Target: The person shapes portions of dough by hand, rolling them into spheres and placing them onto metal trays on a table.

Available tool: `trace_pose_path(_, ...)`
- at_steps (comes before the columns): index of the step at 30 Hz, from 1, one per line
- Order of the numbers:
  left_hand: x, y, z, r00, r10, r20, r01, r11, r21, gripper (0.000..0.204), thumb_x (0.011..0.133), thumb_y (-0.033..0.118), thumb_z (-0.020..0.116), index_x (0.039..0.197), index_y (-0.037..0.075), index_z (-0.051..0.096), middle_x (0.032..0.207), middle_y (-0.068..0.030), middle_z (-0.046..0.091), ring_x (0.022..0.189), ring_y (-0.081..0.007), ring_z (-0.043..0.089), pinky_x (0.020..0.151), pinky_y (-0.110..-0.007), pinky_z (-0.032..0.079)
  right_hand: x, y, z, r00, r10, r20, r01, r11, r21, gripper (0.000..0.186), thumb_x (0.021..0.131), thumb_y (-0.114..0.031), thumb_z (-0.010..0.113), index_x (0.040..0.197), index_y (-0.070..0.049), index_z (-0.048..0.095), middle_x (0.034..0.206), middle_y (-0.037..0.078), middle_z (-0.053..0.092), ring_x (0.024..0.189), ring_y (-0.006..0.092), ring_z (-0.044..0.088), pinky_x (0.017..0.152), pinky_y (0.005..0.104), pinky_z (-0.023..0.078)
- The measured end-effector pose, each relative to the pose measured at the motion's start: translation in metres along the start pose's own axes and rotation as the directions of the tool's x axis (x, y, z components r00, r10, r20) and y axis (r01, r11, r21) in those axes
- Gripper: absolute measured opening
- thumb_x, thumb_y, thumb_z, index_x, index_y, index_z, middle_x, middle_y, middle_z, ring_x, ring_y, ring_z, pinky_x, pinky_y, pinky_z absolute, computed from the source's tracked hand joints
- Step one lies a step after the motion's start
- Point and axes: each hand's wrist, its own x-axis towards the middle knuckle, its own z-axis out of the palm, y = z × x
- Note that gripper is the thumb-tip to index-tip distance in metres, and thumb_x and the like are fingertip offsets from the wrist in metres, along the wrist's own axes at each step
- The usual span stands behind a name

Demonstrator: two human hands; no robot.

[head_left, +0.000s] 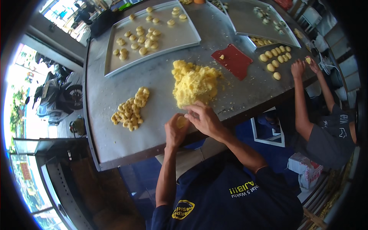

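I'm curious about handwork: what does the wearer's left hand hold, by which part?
The left hand cups a small, pale yellow doughlike piece; exact contact points are hidden.

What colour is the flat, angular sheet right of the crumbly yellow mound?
The flat, angular sheet is red; it shows best in the head view.

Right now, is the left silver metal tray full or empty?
Partly filled: round yellow dough pieces lie scattered on the tray, with bare metal between.
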Motion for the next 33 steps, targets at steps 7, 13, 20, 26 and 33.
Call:
trace_pose_path(7, 0.003, 0.005, -0.005, 0.991, -0.130, -0.023, 0.116, 0.937, -0.329, 0.033, 0.100, 0.029, 0.059, 0.090, -0.001, 0.065, 0.078, -0.0031, 0.064, 0.072, -0.0085, 0.052, 0.066, -0.025, 0.042, -0.004, 0.093, -0.057, 0.881, -0.113, -0.459, -0.145, 0.860, -0.489, 0.043, 0.097, -0.016, 0.055, 0.138, -0.004, 0.049, 0.124, 0.030, 0.056, 0.112, 0.0436, 0.057, 0.098, 0.0478, 0.045)
trace_pose_path(13, -0.001, 0.002, 0.002, 0.982, -0.087, -0.166, -0.032, 0.793, -0.608, 0.035, 0.102, 0.032, 0.056, 0.083, 0.002, 0.061, 0.073, 0.0021, 0.055, 0.068, -0.0047, 0.043, 0.061, -0.022, 0.034, 0.018, 0.070, -0.063, 0.959, 0.275, -0.067, -0.281, 0.953, -0.114, 0.044, 0.096, -0.008, 0.052, 0.139, 0.003, 0.043, 0.131, 0.032, 0.052, 0.122, 0.0454, 0.051, 0.103, 0.0458, 0.043)
trace_pose_path(20, 0.003, -0.022, -0.001, 0.995, -0.082, -0.063, 0.036, 0.848, -0.529, 0.035, 0.101, 0.035, 0.057, 0.091, 0.002, 0.061, 0.077, 0.0010, 0.053, 0.068, -0.0045, 0.043, 0.060, -0.021, 0.032, 0.105, 0.158, -0.100, 0.921, -0.162, -0.354, -0.093, 0.792, -0.604, 0.046, 0.095, -0.014, 0.055, 0.136, 0.006, 0.044, 0.138, 0.028, 0.047, 0.125, 0.0413, 0.049, 0.103, 0.0444, 0.043)
trace_pose_path(26, 0.002, -0.002, 0.001, 0.961, -0.068, -0.269, -0.072, 0.875, -0.478, 0.027, 0.097, 0.024, 0.065, 0.081, 0.001, 0.063, 0.080, 0.0002, 0.060, 0.070, -0.0055, 0.046, 0.063, -0.022, 0.037, 0.109, 0.124, -0.107, 0.988, -0.122, -0.093, 0.088, 0.948, -0.306, 0.032, 0.091, -0.011, 0.062, 0.121, 0.000, 0.063, 0.111, 0.020, 0.069, 0.103, 0.0357, 0.067, 0.086, 0.0395, 0.053)
trace_pose_path(33, 0.004, -0.011, -0.001, 0.982, -0.112, -0.155, 0.038, 0.910, -0.414, 0.021, 0.086, 0.019, 0.078, 0.083, 0.000, 0.068, 0.080, -0.0012, 0.061, 0.073, -0.0091, 0.052, 0.068, -0.026, 0.043, 0.086, 0.175, -0.163, 0.965, 0.150, -0.216, -0.258, 0.693, -0.673, 0.111, 0.068, -0.057, 0.080, 0.150, -0.002, 0.028, 0.152, 0.024, 0.033, 0.137, 0.0408, 0.037, 0.101, 0.0560, 0.039)
